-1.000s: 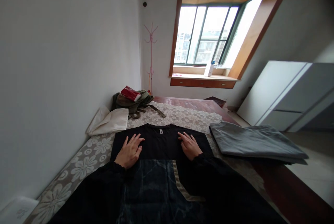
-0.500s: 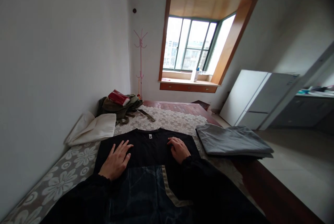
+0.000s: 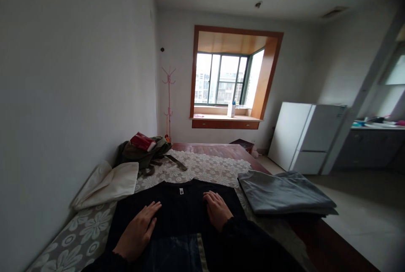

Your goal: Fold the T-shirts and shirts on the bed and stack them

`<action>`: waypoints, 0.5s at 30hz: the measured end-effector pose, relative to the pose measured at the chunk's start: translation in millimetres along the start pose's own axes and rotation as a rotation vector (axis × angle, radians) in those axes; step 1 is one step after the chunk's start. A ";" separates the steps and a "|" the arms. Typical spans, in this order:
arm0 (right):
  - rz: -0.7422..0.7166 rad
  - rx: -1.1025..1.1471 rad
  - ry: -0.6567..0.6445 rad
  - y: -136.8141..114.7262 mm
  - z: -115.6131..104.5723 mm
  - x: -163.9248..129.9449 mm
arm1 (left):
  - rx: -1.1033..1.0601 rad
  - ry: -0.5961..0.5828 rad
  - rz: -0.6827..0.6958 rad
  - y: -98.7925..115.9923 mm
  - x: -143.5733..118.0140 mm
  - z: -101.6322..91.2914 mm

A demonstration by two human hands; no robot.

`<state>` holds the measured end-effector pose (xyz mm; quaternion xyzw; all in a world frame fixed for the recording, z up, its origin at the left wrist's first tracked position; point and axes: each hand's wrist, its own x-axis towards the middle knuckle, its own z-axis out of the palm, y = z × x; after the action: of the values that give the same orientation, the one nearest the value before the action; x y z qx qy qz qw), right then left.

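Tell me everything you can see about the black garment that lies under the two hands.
The black garment is a dark, soft-looking cloth top, spread flat on the flower-patterned bed cover. Its neckline points away from the person, with a small white label just inside the collar. The left hand and the right hand both rest palm down on it, fingers spread. The near part is hidden behind the person's dark sleeves. To its right, close beside it, lies a folded grey cloth.
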<state>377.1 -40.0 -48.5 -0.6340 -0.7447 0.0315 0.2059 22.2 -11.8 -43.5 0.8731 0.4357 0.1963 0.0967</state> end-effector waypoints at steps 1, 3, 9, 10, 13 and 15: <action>0.001 -0.002 0.001 0.4 0.9 0.1 | 0.006 0.020 0.017 -2.7 -0.2 2.5; 0.003 -0.003 -0.003 2.1 3.5 0.4 | 0.020 0.055 0.052 -7.0 -0.7 6.6; 0.004 0.006 -0.034 6.0 8.6 2.4 | 0.094 0.177 0.170 -15.5 -3.1 12.2; 0.008 0.009 -0.036 5.9 8.7 2.8 | 0.111 0.186 0.188 -17.1 -2.7 13.1; 0.025 0.001 -0.036 5.4 9.3 3.6 | 0.155 0.217 0.228 -23.2 0.9 17.3; 0.026 -0.006 -0.031 5.5 10.4 3.4 | 0.164 0.241 0.253 -28.1 3.9 21.0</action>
<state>378.2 -33.4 -58.7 -0.6439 -0.7395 0.0418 0.1919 13.0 8.2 -71.1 0.8960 0.3455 0.2739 -0.0530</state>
